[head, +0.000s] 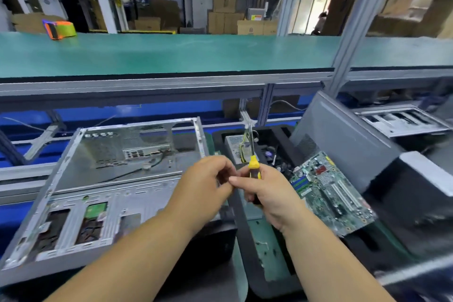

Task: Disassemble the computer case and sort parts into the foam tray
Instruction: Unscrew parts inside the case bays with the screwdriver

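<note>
Green-topped shelf, spanning the upper field at 12 o'clock, bearing an orange and green tape dispenser at 10 o'clock. Computer case, open, bare metal, lying flat at 9 o'clock; a thin black cable crosses its floor. Grey side panel, leaning at 2 o'clock. Black foam tray, at 5 o'clock, just beside the case, partly hidden by both forearms. Motherboard, green, tilted over the tray's right edge at 3 o'clock. Left hand, centre, fingers curled; whether it pinches anything, cannot be told. Right hand, touching the left, gripping a screwdriver, yellow-black handle, shaft pointing to 12 o'clock.
</note>
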The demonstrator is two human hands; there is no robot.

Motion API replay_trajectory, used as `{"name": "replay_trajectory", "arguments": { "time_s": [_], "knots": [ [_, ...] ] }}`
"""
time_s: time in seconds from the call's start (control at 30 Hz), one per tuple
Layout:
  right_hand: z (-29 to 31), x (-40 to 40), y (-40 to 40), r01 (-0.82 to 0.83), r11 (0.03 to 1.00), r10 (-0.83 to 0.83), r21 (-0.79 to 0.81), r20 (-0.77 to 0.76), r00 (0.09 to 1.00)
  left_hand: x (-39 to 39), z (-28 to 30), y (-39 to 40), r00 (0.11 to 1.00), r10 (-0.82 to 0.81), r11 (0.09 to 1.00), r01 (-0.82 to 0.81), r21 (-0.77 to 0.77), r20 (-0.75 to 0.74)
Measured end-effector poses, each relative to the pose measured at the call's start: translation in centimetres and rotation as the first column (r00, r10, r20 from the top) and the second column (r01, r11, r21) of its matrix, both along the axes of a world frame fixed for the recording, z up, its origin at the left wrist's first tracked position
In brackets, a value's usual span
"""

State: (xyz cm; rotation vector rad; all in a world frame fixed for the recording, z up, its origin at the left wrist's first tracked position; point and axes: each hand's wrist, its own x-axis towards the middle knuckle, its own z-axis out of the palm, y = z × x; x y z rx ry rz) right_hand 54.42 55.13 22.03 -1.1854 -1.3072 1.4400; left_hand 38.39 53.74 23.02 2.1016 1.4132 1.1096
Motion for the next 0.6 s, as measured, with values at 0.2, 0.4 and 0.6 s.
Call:
{"name": "replay_trajectory", "arguments": {
  "time_s": [0.2,0.4,0.6],
  "knots": [
    [-2.5,5.2,-0.3,0.111,0.990,-0.101,-0.091,0.105,0.989,4.3,-1.9,1.0,0.990,-0.133,0.973,0.121,-0.199,-0.050],
    [-8.4,10.2,0.8,0.204,0.978,-0.152,-0.032,0.556,0.817,5.5,-3.5,0.7,0.964,-0.166,0.959,0.109,-0.262,-0.207],
    [-13.4,11.8,1.5,0.100,0.972,0.045,-0.215,0.582,0.812,4.1,-2.6,0.1,0.981,-0.056,0.980,0.018,-0.197,-0.188]
  ]
}}
